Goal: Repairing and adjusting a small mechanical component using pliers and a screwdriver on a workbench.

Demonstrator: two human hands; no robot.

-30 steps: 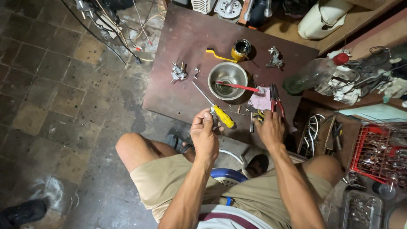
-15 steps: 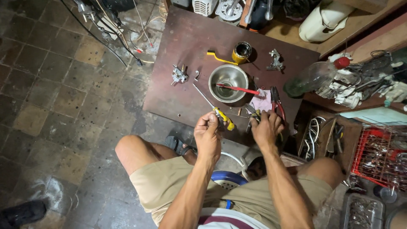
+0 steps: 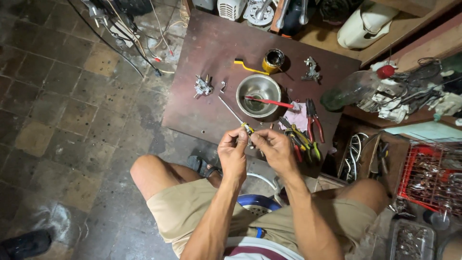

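Head view, person seated at a low dark brown table (image 3: pixel 211 96).

Hands: left hand (image 3: pixel 234 153) and right hand (image 3: pixel 274 149) are raised together just in front of the table's near edge, fingertips almost meeting. The left-hand fingers are curled narrow; the right-hand fingers are pinched. Something small sits between the 2 hands, but it is too small and too hidden to identify, and I cannot tell which hand actually grips it.

Screwdriver (image 3: pixel 236 117): yellow handle, thin steel shaft, lying on the table with the handle end just above the left hand's fingertips and the shaft pointing away toward the far left. Contact between it and the left hand cannot be judged.

Nearby on the table: steel bowl (image 3: pixel 258 90) with a red-handled tool (image 3: pixel 269 101) resting across it; red-handled pliers (image 3: pixel 314 118) to the right of the bowl, next to a pink rag (image 3: pixel 297 119); more pliers with yellow and red grips (image 3: pixel 301 143) just beside the right hand. A small metal part (image 3: pixel 202 86) lies left of the bowl, and a yellow tin (image 3: pixel 273 60) stands behind it.
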